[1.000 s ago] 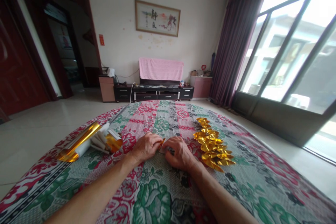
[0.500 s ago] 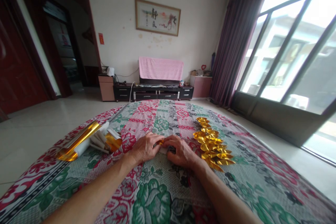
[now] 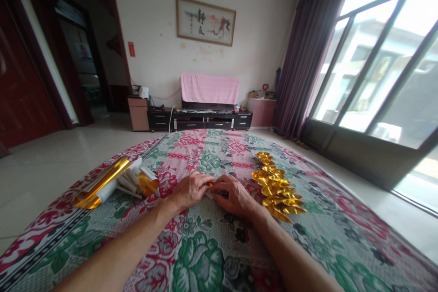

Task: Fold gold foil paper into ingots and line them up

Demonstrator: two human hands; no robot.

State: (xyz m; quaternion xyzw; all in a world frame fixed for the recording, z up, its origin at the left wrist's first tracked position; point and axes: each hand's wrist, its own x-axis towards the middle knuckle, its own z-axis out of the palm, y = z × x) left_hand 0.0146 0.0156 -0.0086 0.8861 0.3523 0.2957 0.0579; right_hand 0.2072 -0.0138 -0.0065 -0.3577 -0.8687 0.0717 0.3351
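Observation:
My left hand and my right hand meet over the middle of the table, fingers bent inward. Between their fingertips is a small piece of gold foil paper with a white underside, pinched from both sides. Most of this piece is covered by the fingers, so its folds are hidden. Right of my right hand lies a row of folded gold foil paper pieces with pointed ends, overlapping one another. To the left of my left hand are a rolled gold foil sheet and a bundle of white-backed gold paper.
A floral cloth covers the round table. Beyond its far edge stands a low black TV cabinet, with a pink cloth over the screen. A purple curtain and large windows are at the right, a doorway at the left.
My right hand has shifted slightly left, its fingers closing further over the paper, and less of the white underside shows. My left hand stays nearly where it was.

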